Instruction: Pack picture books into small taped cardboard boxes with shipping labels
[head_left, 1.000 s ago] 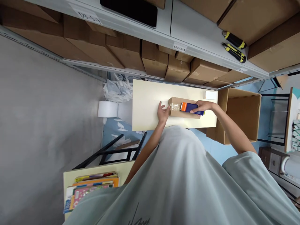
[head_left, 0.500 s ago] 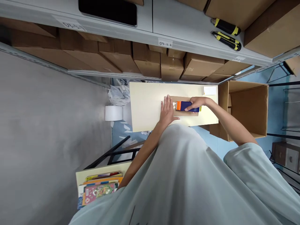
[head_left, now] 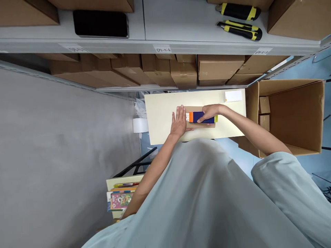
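Note:
A flat brown cardboard box [head_left: 198, 125] lies on the cream tabletop [head_left: 160, 120]. My right hand [head_left: 210, 112] is wrapped round a dark blue and orange tape dispenser [head_left: 195, 117] held over the box. At the dispenser's left end a shiny strip of tape [head_left: 187, 117] shows beside my left hand. My left hand [head_left: 179, 123] lies flat on the left end of the box, fingers stretched out, and hides that end. A small white box [head_left: 233, 96] sits at the table's far right corner.
Ahead, a grey shelf [head_left: 181, 31] carries a black phone [head_left: 100, 24] and two utility knives [head_left: 240, 29]. Cardboard boxes [head_left: 183, 74] line the level below. A large open carton [head_left: 294, 113] stands right of the table. Books [head_left: 121, 199] and a white roll [head_left: 140, 125] are at left.
The view has shifted, so the shelf and the large carton look nearer. Both hands keep their places on the box and the dispenser, with little visible movement.

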Available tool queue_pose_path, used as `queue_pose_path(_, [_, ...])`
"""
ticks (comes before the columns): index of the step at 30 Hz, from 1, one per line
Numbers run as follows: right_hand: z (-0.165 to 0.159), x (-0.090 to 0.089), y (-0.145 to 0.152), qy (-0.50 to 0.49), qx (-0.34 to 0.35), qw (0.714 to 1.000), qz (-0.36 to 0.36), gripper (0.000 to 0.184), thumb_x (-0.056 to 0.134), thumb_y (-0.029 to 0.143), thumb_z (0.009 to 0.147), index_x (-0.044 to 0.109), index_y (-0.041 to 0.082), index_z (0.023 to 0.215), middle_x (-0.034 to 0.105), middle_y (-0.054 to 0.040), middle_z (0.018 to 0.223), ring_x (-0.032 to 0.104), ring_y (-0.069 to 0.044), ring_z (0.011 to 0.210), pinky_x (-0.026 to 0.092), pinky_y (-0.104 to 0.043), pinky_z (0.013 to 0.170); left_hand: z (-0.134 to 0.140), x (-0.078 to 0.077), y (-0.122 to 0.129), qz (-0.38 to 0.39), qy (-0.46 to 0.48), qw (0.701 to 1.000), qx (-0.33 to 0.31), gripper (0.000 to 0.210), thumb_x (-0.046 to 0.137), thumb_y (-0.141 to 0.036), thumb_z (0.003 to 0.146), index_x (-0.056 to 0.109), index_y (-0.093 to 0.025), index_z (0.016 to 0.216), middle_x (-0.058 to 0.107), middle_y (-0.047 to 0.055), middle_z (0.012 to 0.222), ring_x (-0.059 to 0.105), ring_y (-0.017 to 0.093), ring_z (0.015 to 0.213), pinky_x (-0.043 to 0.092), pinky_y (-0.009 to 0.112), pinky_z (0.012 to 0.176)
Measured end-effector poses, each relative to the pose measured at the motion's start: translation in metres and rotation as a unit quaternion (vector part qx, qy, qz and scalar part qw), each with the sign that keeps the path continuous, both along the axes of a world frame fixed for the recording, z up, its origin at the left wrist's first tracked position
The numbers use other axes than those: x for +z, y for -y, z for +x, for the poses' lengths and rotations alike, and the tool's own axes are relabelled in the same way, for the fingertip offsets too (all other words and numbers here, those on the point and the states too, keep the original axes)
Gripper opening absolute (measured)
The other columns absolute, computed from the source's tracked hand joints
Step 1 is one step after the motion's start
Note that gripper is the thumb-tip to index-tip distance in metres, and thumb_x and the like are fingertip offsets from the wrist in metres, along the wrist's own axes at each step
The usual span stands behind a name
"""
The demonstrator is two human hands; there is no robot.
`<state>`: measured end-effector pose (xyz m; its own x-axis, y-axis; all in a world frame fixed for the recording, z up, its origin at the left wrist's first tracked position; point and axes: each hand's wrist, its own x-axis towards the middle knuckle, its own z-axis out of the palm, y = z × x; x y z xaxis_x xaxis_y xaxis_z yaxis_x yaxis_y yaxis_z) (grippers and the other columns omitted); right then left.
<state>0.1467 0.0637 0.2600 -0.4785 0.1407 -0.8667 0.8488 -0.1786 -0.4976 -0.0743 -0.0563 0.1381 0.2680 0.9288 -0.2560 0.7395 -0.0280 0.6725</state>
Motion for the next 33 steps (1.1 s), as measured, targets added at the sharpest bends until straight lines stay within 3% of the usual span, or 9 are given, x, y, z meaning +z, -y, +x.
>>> queue_pose_path(7, [0.062, 0.007, -0.008, 0.011, 0.012, 1.000, -0.024, 0.062, 0.094, 0.076, 0.069, 0.070, 0.019, 0.077, 0.073, -0.0057, 0.066, 0.073, -0.023, 0.068, 0.061, -0.034, 0.067, 0.003, 0.003, -0.003, -0.018, -0.045, 0.999, 0.000, 0.117, 0.080, -0.059, 0.091, 0.023, 0.003, 0.173, 0.013, 0.033, 0.181, 0.000, 0.044, 0.172, -0.010, 0.062, 0.135])
queue_pose_path(17, [0.164, 0.004, 0.001, 0.005, -0.019, 0.999, -0.029, 0.066, 0.093, 0.081, 0.064, 0.071, 0.019, 0.074, 0.075, -0.0082, 0.067, 0.075, -0.026, 0.068, 0.060, -0.035, 0.066, 0.010, 0.008, -0.007, -0.048, -0.224, 0.971, -0.069, 0.139, 0.072, -0.079, 0.086, 0.004, 0.004, 0.175, 0.000, 0.033, 0.181, -0.006, 0.045, 0.172, 0.000, 0.063, 0.136])
queue_pose_path(33, [0.211, -0.015, 0.002, -0.024, -0.026, 0.999, -0.031, 0.072, 0.090, 0.086, 0.060, 0.071, 0.018, 0.073, 0.076, -0.0072, 0.070, 0.073, -0.023, 0.069, 0.057, -0.034, 0.066, 0.015, 0.009, -0.011, -0.065, -0.262, 0.960, -0.072, 0.150, 0.068, -0.089, 0.081, -0.002, 0.004, 0.174, -0.002, 0.034, 0.181, -0.007, 0.047, 0.171, 0.005, 0.065, 0.136])
